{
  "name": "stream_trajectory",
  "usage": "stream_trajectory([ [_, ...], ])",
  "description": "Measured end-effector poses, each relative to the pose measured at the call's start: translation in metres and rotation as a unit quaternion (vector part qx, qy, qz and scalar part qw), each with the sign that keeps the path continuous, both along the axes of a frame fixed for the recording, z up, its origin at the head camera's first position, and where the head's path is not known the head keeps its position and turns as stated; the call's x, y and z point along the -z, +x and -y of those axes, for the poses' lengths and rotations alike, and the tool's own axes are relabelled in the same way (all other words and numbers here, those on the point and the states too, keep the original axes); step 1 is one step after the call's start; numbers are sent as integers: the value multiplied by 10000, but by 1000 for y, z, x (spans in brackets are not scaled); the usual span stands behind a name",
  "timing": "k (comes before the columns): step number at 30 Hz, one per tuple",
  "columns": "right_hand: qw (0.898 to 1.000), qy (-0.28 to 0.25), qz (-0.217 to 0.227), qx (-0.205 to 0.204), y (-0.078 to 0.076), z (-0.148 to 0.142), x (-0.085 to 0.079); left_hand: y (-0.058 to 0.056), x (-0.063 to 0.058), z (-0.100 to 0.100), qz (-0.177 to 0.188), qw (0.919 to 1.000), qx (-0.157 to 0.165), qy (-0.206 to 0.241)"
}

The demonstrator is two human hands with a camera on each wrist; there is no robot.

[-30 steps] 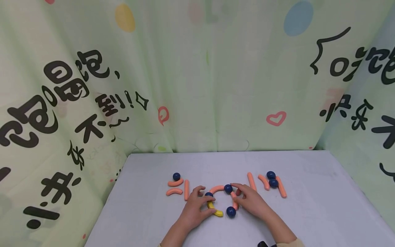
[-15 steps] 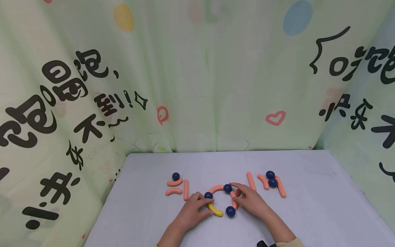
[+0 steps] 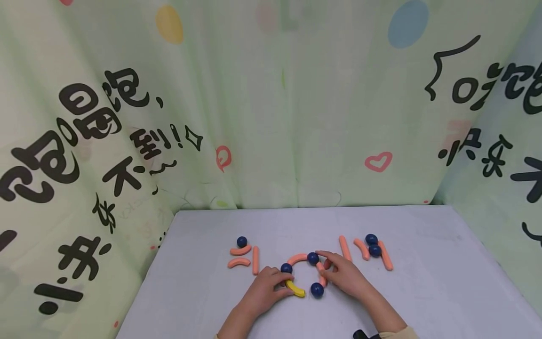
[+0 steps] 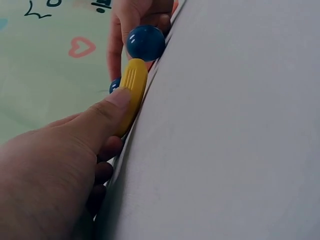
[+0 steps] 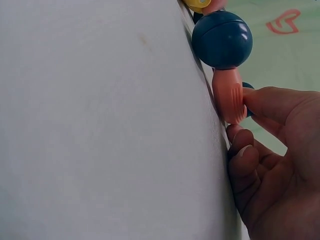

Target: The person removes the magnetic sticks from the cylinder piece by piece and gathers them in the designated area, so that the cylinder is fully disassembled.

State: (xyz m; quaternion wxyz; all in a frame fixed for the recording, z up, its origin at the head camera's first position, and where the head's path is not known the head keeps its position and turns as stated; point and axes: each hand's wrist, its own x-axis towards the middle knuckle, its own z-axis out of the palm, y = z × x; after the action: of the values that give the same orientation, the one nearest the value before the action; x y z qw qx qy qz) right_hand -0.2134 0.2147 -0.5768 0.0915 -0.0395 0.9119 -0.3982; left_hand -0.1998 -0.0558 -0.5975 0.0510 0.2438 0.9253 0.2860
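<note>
Near the table's front, curved rods and dark blue balls form a ring. My left hand [image 3: 267, 286] pinches the yellow curved rod [image 3: 298, 291] at the ring's front left, its thumb along the ribbed side in the left wrist view. A blue ball [image 3: 286, 268] sits at that rod's far end. On the other side, my right hand [image 3: 346, 274] holds an orange curved rod [image 5: 229, 97] between thumb and fingers. That rod runs between a far ball [image 3: 313, 258] and a near ball [image 3: 316, 290]. An orange arc [image 3: 297, 258] spans the back. A gap separates the yellow rod's front end from the near ball.
Left of the ring lie a blue ball [image 3: 242, 242], two curved orange rods and a straight one [image 3: 255, 260]. To the right are a straight rod [image 3: 345, 248], a curved rod [image 3: 362, 249], two balls [image 3: 375, 251] and another straight rod [image 3: 386, 256]. A printed curtain [image 3: 296, 117] hangs behind.
The left hand has drawn back slightly toward the lower left, leaving more of the left ball showing. The yellow rod has barely shifted. The right hand stays in place.
</note>
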Motion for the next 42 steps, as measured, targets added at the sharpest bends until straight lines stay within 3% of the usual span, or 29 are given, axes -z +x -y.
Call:
stream_trajectory([
  [13,9999,58,-35,91,1,1,-1,-5,-8,-2,380,9992,-29,-76],
  [20,10000,-21,-37,58,0,0,-1,-7,-4,7,89,9988,477,-77],
  [24,9999,-119,-31,5,0,0,-1,-6,-6,13,-141,9964,825,-137],
  [28,9999,-146,14,-19,0,-1,-1,-4,-11,21,-257,9951,943,-160],
  [36,9999,-166,35,12,1,-3,-1,5,-21,48,-670,9949,743,164],
  [42,9997,-226,57,0,0,-2,-1,6,-25,77,-962,9949,302,29],
])
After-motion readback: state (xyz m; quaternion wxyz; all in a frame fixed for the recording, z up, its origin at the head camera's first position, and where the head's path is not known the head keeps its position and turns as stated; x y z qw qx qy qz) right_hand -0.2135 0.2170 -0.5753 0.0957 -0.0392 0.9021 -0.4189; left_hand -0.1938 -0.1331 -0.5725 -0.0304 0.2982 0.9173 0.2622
